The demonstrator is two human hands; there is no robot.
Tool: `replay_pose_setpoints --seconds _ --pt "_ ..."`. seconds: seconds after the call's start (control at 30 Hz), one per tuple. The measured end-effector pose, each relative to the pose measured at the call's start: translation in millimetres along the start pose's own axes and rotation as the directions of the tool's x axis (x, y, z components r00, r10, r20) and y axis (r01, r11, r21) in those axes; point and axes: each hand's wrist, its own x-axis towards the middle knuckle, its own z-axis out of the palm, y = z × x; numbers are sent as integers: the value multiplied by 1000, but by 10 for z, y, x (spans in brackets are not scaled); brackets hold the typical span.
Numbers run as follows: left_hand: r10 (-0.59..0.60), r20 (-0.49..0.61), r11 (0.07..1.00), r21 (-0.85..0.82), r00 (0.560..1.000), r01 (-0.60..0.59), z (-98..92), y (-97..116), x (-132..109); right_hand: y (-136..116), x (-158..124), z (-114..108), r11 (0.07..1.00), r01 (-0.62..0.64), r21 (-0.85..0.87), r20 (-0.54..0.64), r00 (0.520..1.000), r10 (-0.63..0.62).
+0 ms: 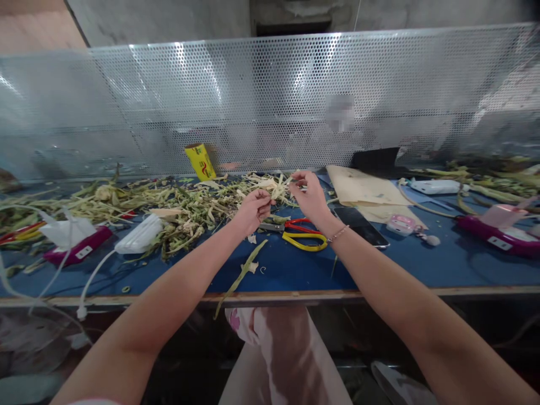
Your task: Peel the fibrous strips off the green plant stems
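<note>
**Work looks under way: a pale plant piece point(278, 191) is sitting between your hands**

The blue counter point(304, 275) is carrying everything here. Across it, a broad pile of dry stalks and leaves point(181, 211) is spreading, mostly to your left and beyond your hands. Whether it is holding untouched stems, finished ones or waste, you cannot tell from this view.

Your left hand point(256, 206) is pinching the piece at its lower left. Your right hand point(309, 194) is bending its fingertips in at the piece's upper right; whether they are gripping a strand, you cannot tell.

The scissors point(287, 227) are lying on the counter below your hands, unheld. One long leaf point(241, 279) is drooping over the front edge, with pale scraps point(253, 268) lying beside it. Those bits are suggesting some stripping is done; the piece, its strands splaying, is probably remaining unfinished.
</note>
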Motion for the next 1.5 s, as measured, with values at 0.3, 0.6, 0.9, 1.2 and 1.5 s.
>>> replay_pose_setpoints --seconds 0.3,0.6,0.9,1.2,1.5 --pt "6 42 999 -39 999 -4 12 2 -30 -58 -57 90 919 -226 324 259 955 144" --pt "233 112 909 328 966 -257 33 -66 -51 29 -59 95 944 -198 263 157 974 161" --pt "312 30 843 452 950 -291 43 -52 -47 -53 -95 113 950 -162 269 142 982 127" --pt "287 12 848 461 958 -260 40 -44 -35 -180 -126 74 992 69 101 205 975 -89" --pt "368 -54 783 557 928 -278 40 -16 -43 -75 -110 106 981 -63 184 121 992 41"
